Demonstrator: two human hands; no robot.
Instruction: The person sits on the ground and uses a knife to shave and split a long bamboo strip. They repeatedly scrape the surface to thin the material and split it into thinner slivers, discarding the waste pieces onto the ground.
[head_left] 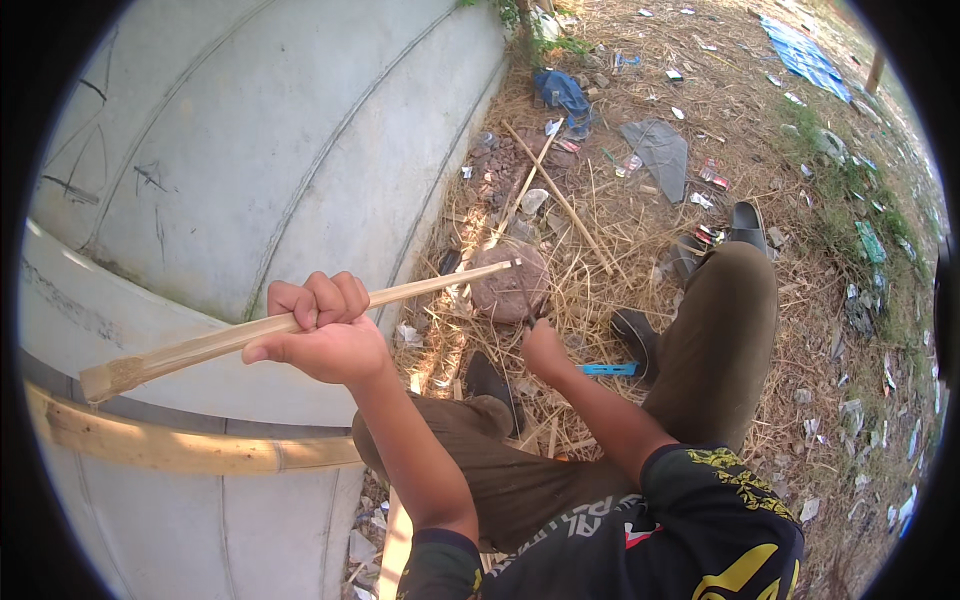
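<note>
My left hand [330, 330] is closed round a long split bamboo stick [420, 285], its fingers curled over the top and the thumb along the side. The stick's thick end points to the left, and its thin end reaches over a round brown block [495, 298] on the ground. Lower and to the right, my right hand [543, 350] grips a knife; its thin dark blade [524, 292] shows nearly edge-on and runs up towards the stick's thin end. Whether blade and stick touch I cannot tell. Most of the knife's handle is hidden in my fist.
A pale wall [250, 150] with a bamboo rail [200, 440] stands close on my left. Two thin sticks [560, 195] cross beyond the block. Straw and litter cover the ground, with a blue cloth [563, 98], a grey sheet piece [658, 155] and a sandal [747, 225].
</note>
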